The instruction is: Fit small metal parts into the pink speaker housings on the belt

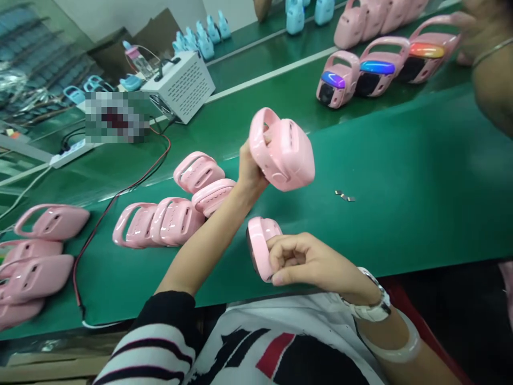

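Observation:
My left hand (250,171) is raised above the green belt and grips a pink plastic speaker shell with a handle (282,152), tilted on its side. My right hand (304,262), wearing a white watch, is curled around a second pink shell piece (260,243) held on edge near the belt's front edge. A cluster of several more pink shells (176,211) lies on the belt just left of my left forearm.
More pink shells (36,251) are stacked at far left. A white metal box (184,85) with red and black wires stands behind. Lit pink speakers (374,72) line the far belt; another person's arm (491,69) is at top right. Small dark parts (344,196) lie on the belt.

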`<state>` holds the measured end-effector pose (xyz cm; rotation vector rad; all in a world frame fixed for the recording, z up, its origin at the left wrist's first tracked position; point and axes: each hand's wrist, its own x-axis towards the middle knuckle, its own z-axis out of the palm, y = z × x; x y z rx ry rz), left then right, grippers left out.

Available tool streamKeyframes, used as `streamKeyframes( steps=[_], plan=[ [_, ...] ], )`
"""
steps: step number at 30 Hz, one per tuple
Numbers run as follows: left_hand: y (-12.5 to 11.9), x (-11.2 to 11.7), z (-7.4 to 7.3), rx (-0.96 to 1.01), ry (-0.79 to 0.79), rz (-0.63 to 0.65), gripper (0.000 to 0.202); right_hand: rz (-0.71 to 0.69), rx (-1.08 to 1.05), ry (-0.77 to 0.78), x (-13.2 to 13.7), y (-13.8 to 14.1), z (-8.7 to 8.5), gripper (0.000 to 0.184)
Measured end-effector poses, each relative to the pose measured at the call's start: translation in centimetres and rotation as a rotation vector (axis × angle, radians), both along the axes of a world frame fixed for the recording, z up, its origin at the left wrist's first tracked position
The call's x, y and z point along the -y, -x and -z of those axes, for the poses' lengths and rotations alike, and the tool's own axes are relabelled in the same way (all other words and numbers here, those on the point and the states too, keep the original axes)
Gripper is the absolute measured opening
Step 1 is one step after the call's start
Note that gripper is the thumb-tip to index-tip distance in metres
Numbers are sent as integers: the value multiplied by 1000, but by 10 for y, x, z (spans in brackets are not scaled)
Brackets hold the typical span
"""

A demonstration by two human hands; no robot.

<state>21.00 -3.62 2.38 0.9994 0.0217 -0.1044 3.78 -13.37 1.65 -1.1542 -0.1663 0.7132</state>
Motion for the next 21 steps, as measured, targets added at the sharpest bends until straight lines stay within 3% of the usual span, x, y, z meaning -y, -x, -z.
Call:
streamKeyframes(
  steps=[2, 4, 6, 9, 12, 16, 19, 21],
  plan=[
    [-11, 22, 19, -23, -18, 70, 22, 153, -76, -19, 8, 2, 13, 25],
    [-16, 30, 38, -29, -93, 70, 18, 293, -138, 47, 13, 5, 25, 21],
    [-17, 26, 53, 13, -177, 62, 13, 376, -155, 125, 13, 7, 32, 17],
    [-17, 16, 63, 198, -276, 101, 11, 448, -152, 175, 7, 7, 34, 17],
    [-19, 13, 64, 328, -384, 99, 8, 551, -103, 195, 0, 3, 33, 17],
    [-20, 13, 61, 233, -450, 109, 7, 634, -43, 217, -6, 0, 35, 17],
    [-8, 2, 45, 131, -520, 134, 16, 601, -35, 210, -7, -2, 35, 16],
    [10, -17, 29, 25, -584, 176, 27, 583, -38, 215, -8, -3, 34, 15]
  ],
)
